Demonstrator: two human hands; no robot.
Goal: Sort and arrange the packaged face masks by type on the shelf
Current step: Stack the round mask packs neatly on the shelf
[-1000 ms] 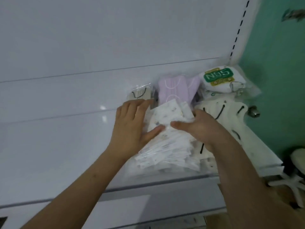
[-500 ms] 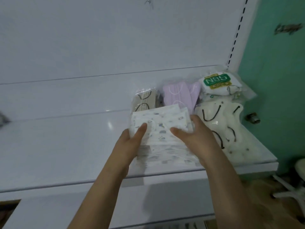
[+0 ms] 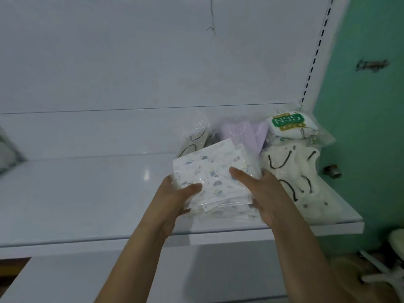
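Observation:
A stack of white packaged masks with small blue prints [image 3: 209, 171] is held between both hands over the white shelf [image 3: 87, 193]. My left hand [image 3: 175, 197] grips its left edge, thumb on top. My right hand [image 3: 262, 193] grips its right edge, thumb across the top pack. Behind the stack lie lilac mask packs [image 3: 244, 134] and beige packs with black loops [image 3: 194, 138]. At the right are N95 packs [image 3: 290, 125] and cream masks with black ear loops [image 3: 293, 171].
The shelf's front edge [image 3: 240, 234] runs below my hands. A slotted upright [image 3: 314, 55] and a green wall [image 3: 367, 127] bound the right side. Part of another pack [image 3: 6, 154] shows at the far left. A lower shelf [image 3: 131, 276] lies beneath.
Both hands have lifted the printed stack off the shelf and pulled it towards me. The left hand went from lying flat on top to gripping the left edge.

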